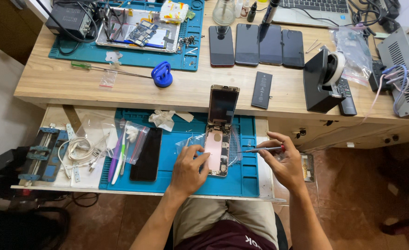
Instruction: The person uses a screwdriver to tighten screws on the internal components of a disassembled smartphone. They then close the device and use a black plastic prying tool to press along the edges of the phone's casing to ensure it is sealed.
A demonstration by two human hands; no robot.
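Observation:
An opened phone lies on a blue work mat [246, 173] on a pull-out shelf. Its rose-gold body [217, 153] shows the inside, and its screen [223, 105] is hinged up against the desk edge. My left hand [189, 170] rests on the body's left side, fingers on its edge. My right hand [285, 162] holds a thin screwdriver [259, 150] with its tip pointing left toward the body. A small clear plastic bag [186, 142] lies just left of the phone.
A black phone [147, 154], bagged tools [123, 148], white cables [81, 150] and a blue clamp jig [44, 154] lie left on the shelf. On the desk sit several dark phones [256, 45], a battery [262, 90], a blue suction cup [161, 74], a black box [320, 81] and a second mat [70, 54].

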